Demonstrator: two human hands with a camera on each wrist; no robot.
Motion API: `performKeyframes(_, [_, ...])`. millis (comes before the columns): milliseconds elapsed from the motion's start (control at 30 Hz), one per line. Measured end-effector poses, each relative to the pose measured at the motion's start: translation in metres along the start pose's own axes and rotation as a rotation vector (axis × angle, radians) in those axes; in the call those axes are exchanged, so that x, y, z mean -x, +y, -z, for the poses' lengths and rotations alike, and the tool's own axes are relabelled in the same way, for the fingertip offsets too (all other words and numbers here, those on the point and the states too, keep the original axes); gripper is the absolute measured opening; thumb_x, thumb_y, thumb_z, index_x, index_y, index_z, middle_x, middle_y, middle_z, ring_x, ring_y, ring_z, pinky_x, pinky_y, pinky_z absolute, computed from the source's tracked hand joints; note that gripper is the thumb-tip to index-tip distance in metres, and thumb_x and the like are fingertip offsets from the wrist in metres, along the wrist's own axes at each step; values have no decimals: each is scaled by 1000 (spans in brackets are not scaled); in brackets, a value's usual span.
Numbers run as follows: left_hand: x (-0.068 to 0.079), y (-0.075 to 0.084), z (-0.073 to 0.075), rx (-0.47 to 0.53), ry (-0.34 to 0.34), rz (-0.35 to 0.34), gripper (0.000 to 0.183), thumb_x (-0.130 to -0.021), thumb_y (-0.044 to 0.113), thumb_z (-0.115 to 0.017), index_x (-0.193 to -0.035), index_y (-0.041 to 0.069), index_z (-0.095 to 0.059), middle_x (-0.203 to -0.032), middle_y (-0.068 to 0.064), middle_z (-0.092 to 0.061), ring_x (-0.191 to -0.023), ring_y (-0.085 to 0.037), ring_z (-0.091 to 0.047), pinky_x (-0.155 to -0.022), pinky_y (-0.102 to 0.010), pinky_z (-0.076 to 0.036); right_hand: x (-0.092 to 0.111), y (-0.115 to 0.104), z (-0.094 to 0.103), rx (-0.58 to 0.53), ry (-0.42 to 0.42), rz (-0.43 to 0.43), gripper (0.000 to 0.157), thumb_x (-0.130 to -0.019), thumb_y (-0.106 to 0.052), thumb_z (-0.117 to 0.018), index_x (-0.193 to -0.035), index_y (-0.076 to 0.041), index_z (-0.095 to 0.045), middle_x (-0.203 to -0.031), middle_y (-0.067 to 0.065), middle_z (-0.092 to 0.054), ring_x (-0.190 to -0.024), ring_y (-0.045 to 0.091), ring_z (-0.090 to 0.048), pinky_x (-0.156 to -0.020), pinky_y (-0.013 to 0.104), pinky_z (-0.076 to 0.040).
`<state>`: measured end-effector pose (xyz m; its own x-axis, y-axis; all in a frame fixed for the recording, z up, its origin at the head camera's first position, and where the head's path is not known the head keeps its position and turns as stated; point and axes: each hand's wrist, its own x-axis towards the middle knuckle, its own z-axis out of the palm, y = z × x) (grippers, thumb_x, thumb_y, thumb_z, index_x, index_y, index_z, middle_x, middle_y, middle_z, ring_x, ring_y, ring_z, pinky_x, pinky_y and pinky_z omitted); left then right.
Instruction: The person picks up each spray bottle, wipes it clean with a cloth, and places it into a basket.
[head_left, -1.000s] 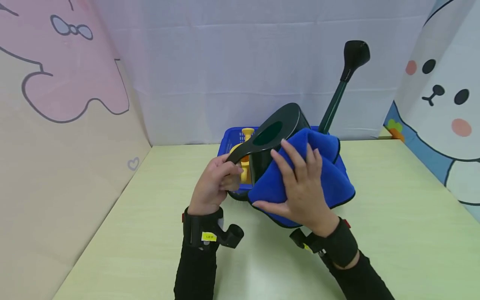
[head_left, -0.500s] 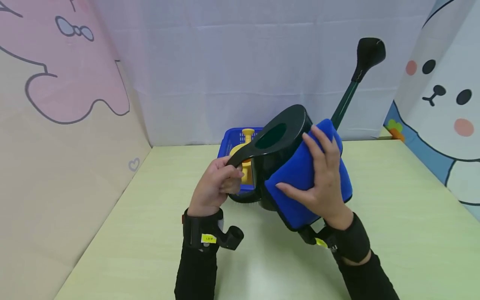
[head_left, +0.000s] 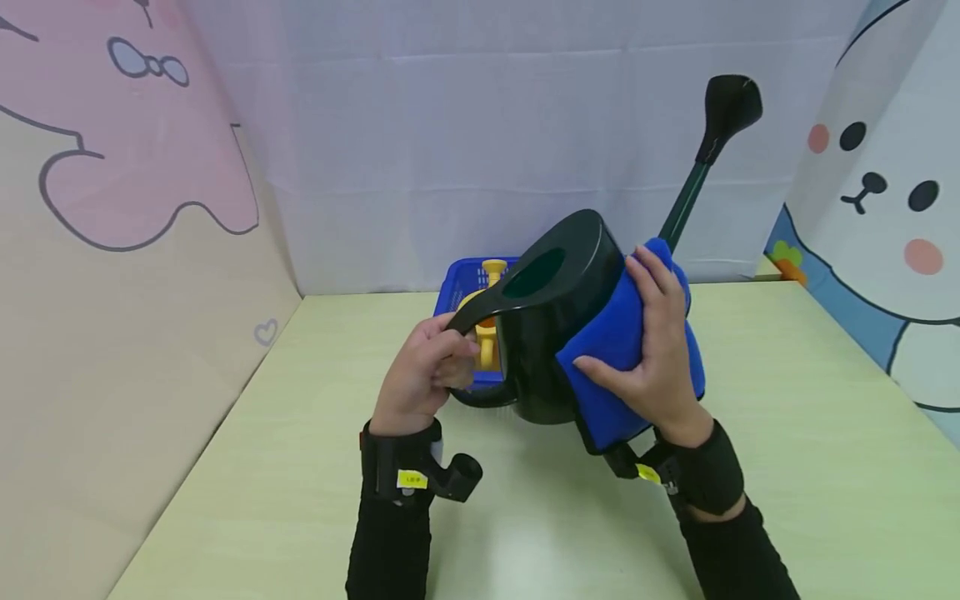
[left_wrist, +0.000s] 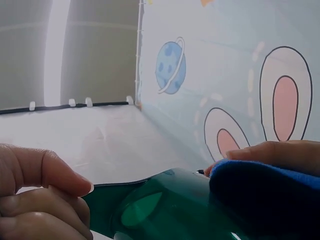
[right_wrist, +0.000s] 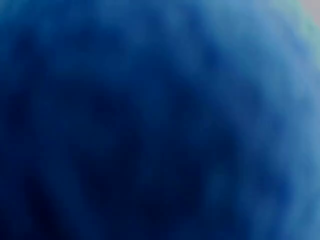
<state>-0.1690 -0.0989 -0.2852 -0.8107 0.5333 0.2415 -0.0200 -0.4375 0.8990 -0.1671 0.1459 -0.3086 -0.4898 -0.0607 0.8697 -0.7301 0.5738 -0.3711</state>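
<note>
My left hand grips the handle of a dark green watering can, which is tilted with its long spout rising to the right. Against the can's right side, my right hand holds a blue cloth, thumb spread apart from the fingers. In the left wrist view, the left fingers curl beside the glossy green can, and the right fingers bend over the edge of the cloth. Blurred blue cloth fills nearly all of the right wrist view.
Behind the can, a blue plastic basket with yellow items stands at the back of the pale table; the can partly hides it. A white sheet hangs behind, and walls with cartoon drawings flank both sides.
My right hand has moved right along the can with the cloth, uncovering more of its dark side. Its fingers have drawn closer together. The spout has swung slightly right; the left hand keeps its grip.
</note>
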Motion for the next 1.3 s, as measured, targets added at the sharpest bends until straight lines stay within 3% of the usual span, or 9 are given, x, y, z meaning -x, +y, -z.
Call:
performKeyframes(133, [0, -2, -2, 13, -7, -37, 24, -83, 2, -39, -63, 15, -41, -48, 5, -28, -41, -14, -19, -44, -28, -9, 5, -14, -12, 165, 44, 157, 95, -68, -74, -52, -132, -5, -40, -142, 16, -34, -135, 36, -25, -108, 57, -18])
performKeyframes(267, [-1, -4, -5, 9, 3, -61, 24, -83, 1, -39, -64, 14, -42, -48, 6, -28, -40, -13, -19, -43, -28, -9, 16, -29, -31, 333, 53, 287, 86, -75, -72, -48, -127, -3, -45, -138, 19, -37, -133, 40, -25, -106, 60, -15])
performKeyframes(467, [-2, -2, -8, 1, 20, -67, 22, -83, 2, -40, -65, 14, -45, -47, 7, -30, -39, -12, -20, -43, -28, -9, 25, -42, -44, 446, 50, 340, 74, -83, -64, -44, -125, -4, -48, -135, 20, -38, -133, 40, -22, -105, 59, -13])
performKeyframes(600, [-2, -1, -10, 9, 10, -63, 23, -84, 2, -40, -64, 14, -43, -47, 6, -29, -40, -13, -20, -43, -28, -9, 19, -38, -35, 382, 61, 289, 74, -82, -64, -47, -125, -4, -48, -136, 19, -38, -132, 39, -25, -106, 59, -15])
performKeyframes(767, [0, 1, -12, 6, -4, -51, 25, -84, 2, -40, -63, 14, -40, -47, 5, -29, -41, -14, -20, -44, -28, -10, 7, -25, -14, 157, 83, 154, 80, -75, -66, -54, -127, -6, -46, -139, 16, -37, -133, 36, -28, -107, 58, -21])
performKeyframes(933, [3, 4, -10, 24, -37, -56, 24, -84, 2, -39, -64, 15, -44, -49, 4, -29, -41, -14, -20, -44, -28, -9, -1, -9, 7, -52, 23, -6, 87, -73, -66, -55, -132, -4, -40, -143, 14, -34, -135, 27, -28, -104, 58, -28])
performKeyframes(1033, [5, 5, -9, 46, -47, -56, 24, -83, 2, -38, -65, 14, -47, -49, 4, -28, -41, -14, -19, -43, -28, -8, -3, -2, 16, -142, -4, -88, 86, -73, -60, -60, -134, -3, -38, -144, 11, -34, -135, 23, -29, -104, 60, -27])
performKeyframes(1167, [5, 6, -7, 56, -36, -68, 24, -83, 1, -37, -65, 14, -46, -49, 4, -26, -41, -13, -18, -43, -28, -7, -1, 2, 14, -150, -13, -118, 84, -74, -58, -60, -135, -4, -38, -145, 9, -34, -136, 23, -28, -104, 60, -26])
performKeyframes(1300, [6, 6, -5, 63, -3, -83, 24, -83, -1, -36, -66, 13, -45, -50, 3, -25, -41, -13, -18, -43, -27, -7, 1, -3, 1, -36, 23, -25, 89, -73, -68, -53, -133, -3, -40, -143, 13, -35, -135, 28, -29, -105, 57, -26])
